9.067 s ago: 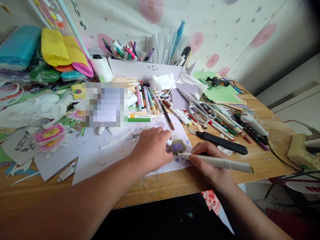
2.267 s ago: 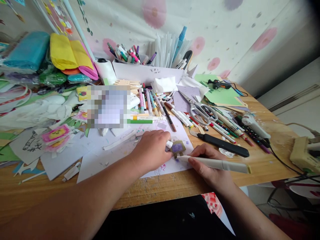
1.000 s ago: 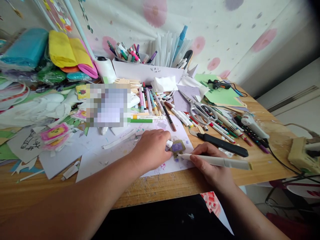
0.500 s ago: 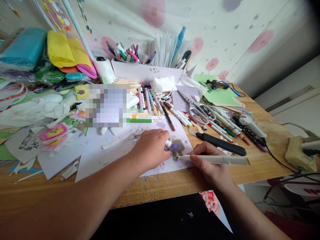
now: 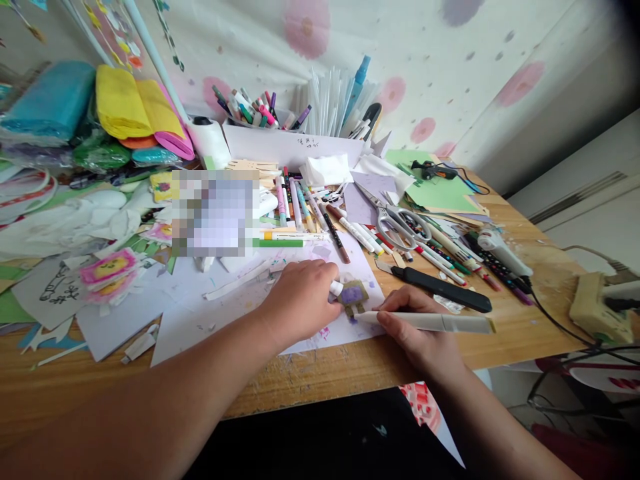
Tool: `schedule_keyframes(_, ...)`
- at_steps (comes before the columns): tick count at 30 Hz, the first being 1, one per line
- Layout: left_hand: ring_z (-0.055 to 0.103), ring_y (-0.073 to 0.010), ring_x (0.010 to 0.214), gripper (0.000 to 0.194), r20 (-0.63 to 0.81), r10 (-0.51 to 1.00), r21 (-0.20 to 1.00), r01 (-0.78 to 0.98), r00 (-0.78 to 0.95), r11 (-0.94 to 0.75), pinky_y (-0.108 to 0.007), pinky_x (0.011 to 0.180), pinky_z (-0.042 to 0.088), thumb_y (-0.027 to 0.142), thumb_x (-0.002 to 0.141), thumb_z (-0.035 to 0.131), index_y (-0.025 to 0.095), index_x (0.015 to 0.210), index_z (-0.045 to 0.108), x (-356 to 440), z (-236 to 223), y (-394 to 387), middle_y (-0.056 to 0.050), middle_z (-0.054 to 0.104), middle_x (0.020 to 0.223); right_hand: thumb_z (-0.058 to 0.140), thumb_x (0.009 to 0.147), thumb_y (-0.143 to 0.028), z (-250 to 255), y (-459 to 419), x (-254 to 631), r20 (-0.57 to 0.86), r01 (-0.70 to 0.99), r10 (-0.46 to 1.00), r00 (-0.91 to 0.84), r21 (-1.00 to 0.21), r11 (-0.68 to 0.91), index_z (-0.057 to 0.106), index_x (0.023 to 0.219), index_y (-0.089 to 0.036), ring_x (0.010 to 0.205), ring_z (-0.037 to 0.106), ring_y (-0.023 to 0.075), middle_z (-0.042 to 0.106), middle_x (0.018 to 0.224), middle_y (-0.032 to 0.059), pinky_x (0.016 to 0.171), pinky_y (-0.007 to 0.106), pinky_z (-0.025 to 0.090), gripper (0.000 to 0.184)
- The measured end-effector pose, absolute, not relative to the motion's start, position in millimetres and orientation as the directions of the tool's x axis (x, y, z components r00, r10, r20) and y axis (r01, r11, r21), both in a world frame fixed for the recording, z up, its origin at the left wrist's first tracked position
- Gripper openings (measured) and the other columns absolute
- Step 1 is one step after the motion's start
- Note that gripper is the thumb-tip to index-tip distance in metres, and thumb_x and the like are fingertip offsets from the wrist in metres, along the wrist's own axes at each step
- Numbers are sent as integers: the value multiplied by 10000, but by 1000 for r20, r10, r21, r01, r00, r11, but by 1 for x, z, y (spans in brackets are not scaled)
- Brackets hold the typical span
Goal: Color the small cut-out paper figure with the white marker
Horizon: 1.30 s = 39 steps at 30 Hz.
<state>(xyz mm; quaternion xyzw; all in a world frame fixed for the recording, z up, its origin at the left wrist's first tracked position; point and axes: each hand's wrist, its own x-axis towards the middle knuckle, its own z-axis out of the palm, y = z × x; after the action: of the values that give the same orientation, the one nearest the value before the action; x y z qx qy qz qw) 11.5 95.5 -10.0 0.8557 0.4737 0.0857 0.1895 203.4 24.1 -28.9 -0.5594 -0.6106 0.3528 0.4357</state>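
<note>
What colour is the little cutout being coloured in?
The cutout has a purple middle with an olive-brown edge; the head view shows it.

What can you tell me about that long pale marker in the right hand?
The marker is a long, slim pen with a pale grey-white, plastic-looking body, a seam near its rear and a yellowish end tip. It lies nearly level, tip pointing left, meeting the lower edge of a small brownish cutout with a purple centre. The right hand grips it near the front; the left hand steadies the cutout on white paper.
</note>
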Motion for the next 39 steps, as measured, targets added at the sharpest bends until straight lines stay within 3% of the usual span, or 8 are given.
schedule_keyframes(39, 593, -253, 881, 166, -22, 839, 397, 774, 544, -492, -375, 772, 446, 296, 702, 613, 197, 832, 582, 9, -9, 96, -54, 646, 896, 655, 761, -334, -27, 24, 201, 147, 411, 989, 14, -903, 128, 564, 677, -211, 520, 482, 128, 574, 588, -17, 461, 242, 369, 175)
